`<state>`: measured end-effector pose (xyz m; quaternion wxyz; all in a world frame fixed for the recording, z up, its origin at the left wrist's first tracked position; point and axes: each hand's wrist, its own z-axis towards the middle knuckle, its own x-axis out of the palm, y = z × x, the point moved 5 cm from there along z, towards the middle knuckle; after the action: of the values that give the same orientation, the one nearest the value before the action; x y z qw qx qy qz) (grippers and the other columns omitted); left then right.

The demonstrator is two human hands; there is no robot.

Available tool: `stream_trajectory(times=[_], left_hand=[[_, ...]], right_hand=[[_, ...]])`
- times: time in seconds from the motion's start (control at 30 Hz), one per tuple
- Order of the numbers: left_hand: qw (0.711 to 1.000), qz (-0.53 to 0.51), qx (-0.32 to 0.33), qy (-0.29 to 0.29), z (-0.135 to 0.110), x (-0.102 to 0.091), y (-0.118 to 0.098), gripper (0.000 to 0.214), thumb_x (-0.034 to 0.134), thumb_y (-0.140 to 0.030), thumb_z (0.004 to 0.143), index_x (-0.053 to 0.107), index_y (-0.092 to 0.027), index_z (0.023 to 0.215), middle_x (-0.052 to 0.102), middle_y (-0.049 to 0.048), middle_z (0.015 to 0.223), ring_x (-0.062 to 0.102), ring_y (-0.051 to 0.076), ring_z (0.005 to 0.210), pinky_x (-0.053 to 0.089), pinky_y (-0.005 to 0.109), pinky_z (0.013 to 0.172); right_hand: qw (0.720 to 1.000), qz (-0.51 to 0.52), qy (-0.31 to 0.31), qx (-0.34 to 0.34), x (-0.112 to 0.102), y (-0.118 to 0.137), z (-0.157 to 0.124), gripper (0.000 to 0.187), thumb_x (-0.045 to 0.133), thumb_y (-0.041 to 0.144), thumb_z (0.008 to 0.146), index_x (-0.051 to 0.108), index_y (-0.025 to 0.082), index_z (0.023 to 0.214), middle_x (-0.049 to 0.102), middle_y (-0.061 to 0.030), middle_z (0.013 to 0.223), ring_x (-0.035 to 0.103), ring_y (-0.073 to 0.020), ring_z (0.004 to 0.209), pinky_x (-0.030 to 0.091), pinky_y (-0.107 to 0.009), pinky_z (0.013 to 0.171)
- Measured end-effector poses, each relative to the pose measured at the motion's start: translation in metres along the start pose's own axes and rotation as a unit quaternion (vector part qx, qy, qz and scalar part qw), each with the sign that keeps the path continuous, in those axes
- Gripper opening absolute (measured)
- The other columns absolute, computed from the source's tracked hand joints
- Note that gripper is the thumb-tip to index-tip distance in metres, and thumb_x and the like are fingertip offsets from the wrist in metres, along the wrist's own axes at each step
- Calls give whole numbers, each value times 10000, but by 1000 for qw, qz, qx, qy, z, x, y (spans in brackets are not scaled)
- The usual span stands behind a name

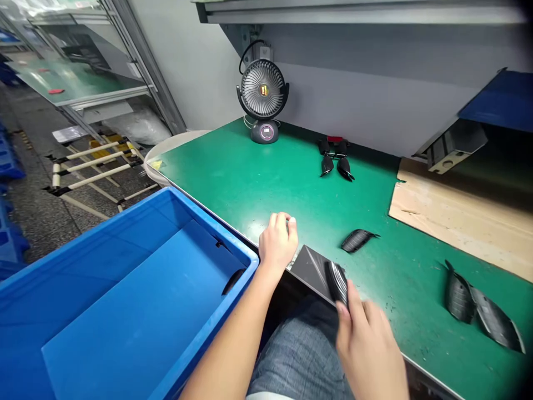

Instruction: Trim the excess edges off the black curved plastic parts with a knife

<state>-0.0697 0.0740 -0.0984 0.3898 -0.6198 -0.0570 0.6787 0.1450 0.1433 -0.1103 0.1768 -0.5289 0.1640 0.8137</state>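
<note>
My right hand (pixel 368 339) pinches a glossy black curved plastic piece (pixel 336 282) between thumb and fingers. That piece is tilted over a flat dark grey block (pixel 310 269) at the table's front edge; whether they touch, I cannot tell. My left hand (pixel 278 241) has its fingers curled closed above the green table (pixel 233 172), just left of the block. What lies inside those fingers, if anything, is hidden. Beyond my right hand rests a black curved shell (pixel 357 240), and farther right lie two larger black shells (pixel 460 294).
A large blue bin (pixel 125 300) stands against the table at left, with a black piece (pixel 233 281) in its near corner. Toward the back are a desk fan (pixel 264 91) and several black parts (pixel 335 158). Cardboard (pixel 458 214) lies at right, beneath a metal bracket (pixel 453 147).
</note>
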Motion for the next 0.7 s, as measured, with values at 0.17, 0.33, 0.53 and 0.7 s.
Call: stream_trajectory(times=[0.17, 0.33, 0.53, 0.7], left_hand=[[1000, 5, 10, 1, 0, 0, -1, 231, 311, -351, 970, 515, -242, 965, 613, 7, 958, 590, 180, 799, 334, 294, 629], [1000, 4, 23, 3, -1, -1, 0, 236, 309, -342, 973, 521, -240, 960, 641, -1, 948, 599, 180, 825, 334, 294, 631], [999, 7, 32, 10, -1, 1, 2, 241, 323, -344, 971, 538, -240, 945, 652, -2, 913, 602, 177, 805, 315, 289, 606], [999, 13, 37, 4, 0, 0, 1, 246, 320, -345, 973, 537, -237, 937, 652, 2, 911, 601, 178, 812, 318, 287, 620]], right_hand=[[999, 23, 25, -16, -6, 0, -2, 503, 313, 401, 979, 352, 138, 1406, 491, -65, 767, 497, -232, 712, 428, -339, 626], [1000, 9, -1, -27, -13, 8, 2, 483, 342, 323, 963, 371, 112, 1396, 449, -78, 763, 445, -242, 694, 414, -358, 622], [997, 1, -5, -72, -11, 17, -1, 529, 396, 243, 930, 300, 113, 1434, 427, -76, 774, 419, -228, 680, 431, -358, 629], [998, -39, 12, -44, -8, 23, 2, 566, 405, 77, 842, 332, 99, 1403, 455, -114, 835, 432, -268, 757, 434, -365, 620]])
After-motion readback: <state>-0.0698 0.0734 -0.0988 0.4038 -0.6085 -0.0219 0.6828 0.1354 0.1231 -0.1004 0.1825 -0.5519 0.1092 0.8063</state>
